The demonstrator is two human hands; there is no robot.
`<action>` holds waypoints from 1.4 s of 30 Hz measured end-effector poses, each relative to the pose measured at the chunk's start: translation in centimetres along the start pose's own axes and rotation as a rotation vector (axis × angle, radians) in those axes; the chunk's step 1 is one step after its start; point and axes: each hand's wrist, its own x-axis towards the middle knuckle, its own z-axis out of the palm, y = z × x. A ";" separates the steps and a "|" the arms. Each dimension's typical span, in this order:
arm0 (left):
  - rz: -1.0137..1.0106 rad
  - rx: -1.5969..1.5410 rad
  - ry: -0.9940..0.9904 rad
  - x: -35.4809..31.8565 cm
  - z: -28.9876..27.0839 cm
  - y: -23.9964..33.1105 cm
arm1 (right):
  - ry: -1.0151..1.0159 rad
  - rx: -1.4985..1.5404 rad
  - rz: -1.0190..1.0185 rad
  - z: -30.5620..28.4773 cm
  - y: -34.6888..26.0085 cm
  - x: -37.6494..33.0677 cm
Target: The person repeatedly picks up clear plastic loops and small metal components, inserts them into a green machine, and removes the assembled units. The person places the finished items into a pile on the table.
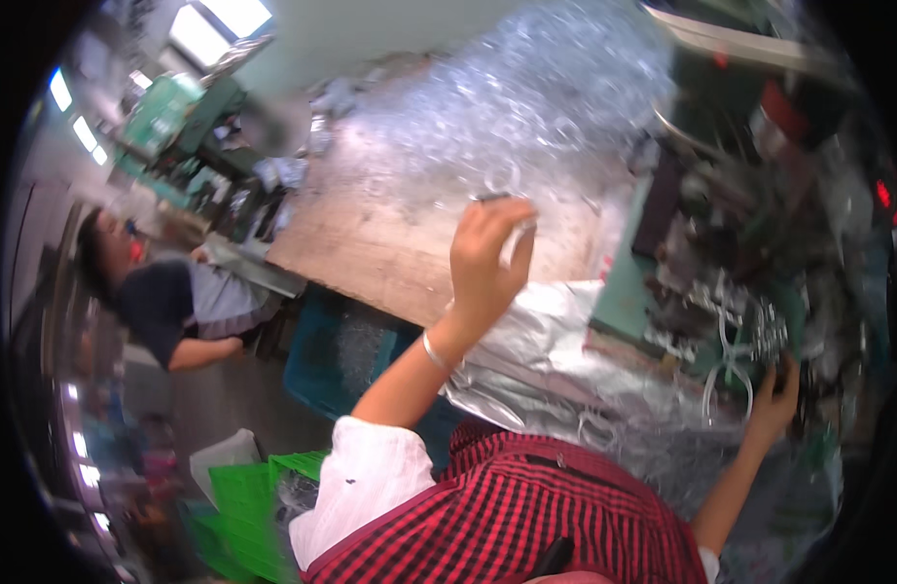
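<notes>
My left hand (487,261) is raised over the wooden tabletop, its fingers curled and thumb and forefinger brought together. Motion blur hides what is in that pinch; a small dark piece (493,197) shows at the fingertips. Beyond it lies a large heap of clear plastic rings (526,88). At the far right, my right hand (777,397) is at the near edge of a green machine (619,302), thumb and finger apart, with no object visible in it. White plastic loops (729,365) hang at the machine just left of that hand.
Crinkled silver foil sheeting (536,365) covers the table's near side. Beneath the table edge stands a blue crate (317,355) with clear pieces. A green crate (244,511) is at lower left. Another person (161,302) is at left, near other green machines (166,112).
</notes>
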 end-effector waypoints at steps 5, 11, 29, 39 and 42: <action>-0.481 0.614 -0.469 6.6 10.3 -13.5 | -0.019 0.038 -0.092 3.8 6.8 3.3; -0.497 0.391 -0.341 2.2 14.6 -14.6 | 0.012 -0.024 -0.145 4.2 -2.7 3.6; -0.729 -0.814 -0.449 4.0 6.0 -3.1 | -0.344 0.749 0.124 -1.3 -12.7 5.9; -0.455 -1.301 0.042 3.2 5.8 5.5 | -0.287 0.873 0.186 2.6 -13.7 5.2; -0.044 -1.071 -0.040 7.4 3.6 9.8 | -0.279 1.136 0.177 2.8 -14.7 4.8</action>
